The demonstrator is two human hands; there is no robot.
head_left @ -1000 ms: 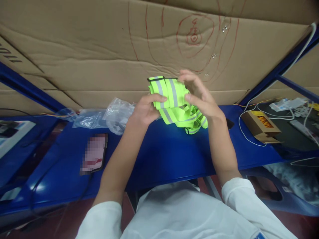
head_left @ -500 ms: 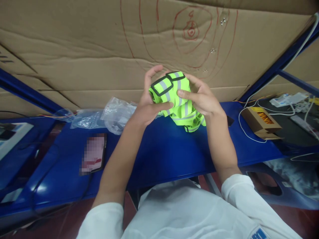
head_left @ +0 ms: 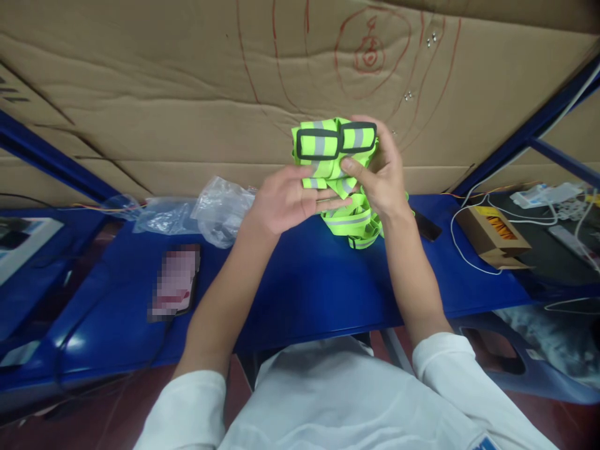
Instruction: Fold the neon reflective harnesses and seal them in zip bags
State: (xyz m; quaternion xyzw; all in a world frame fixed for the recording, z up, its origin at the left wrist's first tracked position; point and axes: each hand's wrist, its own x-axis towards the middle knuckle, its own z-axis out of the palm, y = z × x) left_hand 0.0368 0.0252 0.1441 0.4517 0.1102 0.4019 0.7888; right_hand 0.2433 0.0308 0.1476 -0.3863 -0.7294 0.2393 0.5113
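Note:
A neon-yellow safety vest (head_left: pixel 335 156) with grey reflective stripes and black edging is bunched up above the blue table (head_left: pixel 309 281). My right hand (head_left: pixel 379 172) grips its upper folded part, thumb pressed on the front. My left hand (head_left: pixel 290 200) has its fingers stretched flat against the lower front of the bundle. Loose folds of the vest hang down to the table behind my right wrist.
Crumpled clear plastic bags (head_left: pixel 206 212) lie at the left back of the table. A phone (head_left: pixel 174 282) lies at the left front. A small cardboard box (head_left: pixel 492 236) and white cables (head_left: pixel 553 206) are at the right. A cardboard wall (head_left: pixel 187 94) stands behind.
The bundle has been turned and raised, so two black-edged folded ends now face me at the top. My left hand has let go its wrap and flattened against the vest's front.

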